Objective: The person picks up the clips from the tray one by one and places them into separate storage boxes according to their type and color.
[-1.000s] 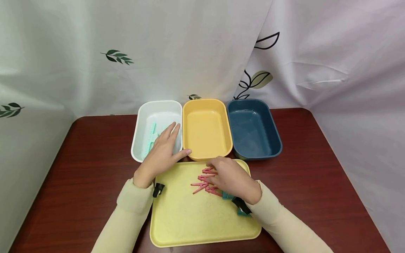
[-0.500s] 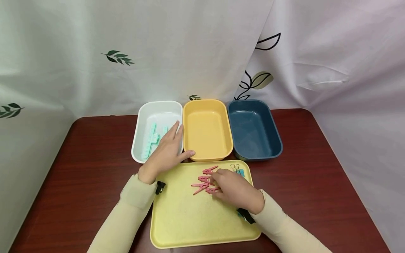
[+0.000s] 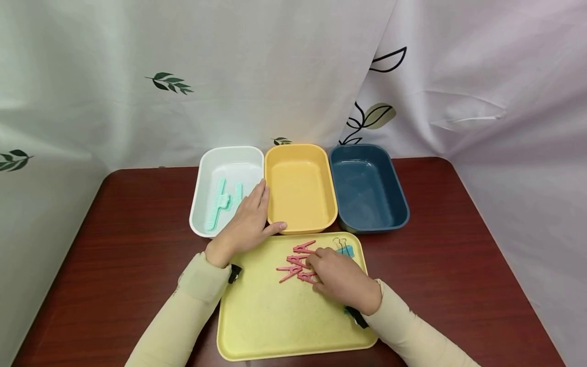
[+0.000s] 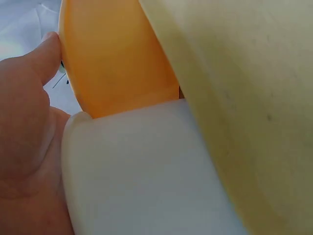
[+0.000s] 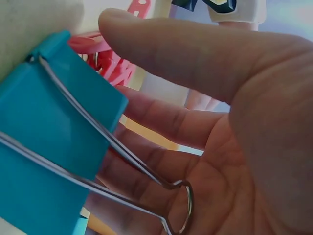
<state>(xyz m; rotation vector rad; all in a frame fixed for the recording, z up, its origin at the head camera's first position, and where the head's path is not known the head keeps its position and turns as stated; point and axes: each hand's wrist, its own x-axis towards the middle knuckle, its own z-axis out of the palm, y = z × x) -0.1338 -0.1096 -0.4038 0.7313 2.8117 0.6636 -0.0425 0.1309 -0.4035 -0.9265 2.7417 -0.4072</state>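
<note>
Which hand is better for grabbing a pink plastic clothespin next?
Probably the right hand: it is close to the pink plastic clothespins on the pale-yellow rectangular tray. The left hand is farther off, at the white rectangular plastic bin.

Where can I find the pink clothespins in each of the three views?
Head: the pink clothespins lie below centre, on the yellow tray, by the right hand.
Left wrist: not in this picture.
Right wrist: near the top, left of centre, beyond the teal binder clip.
Shared landmark: the left hand, mostly hidden in the right wrist view.
</note>
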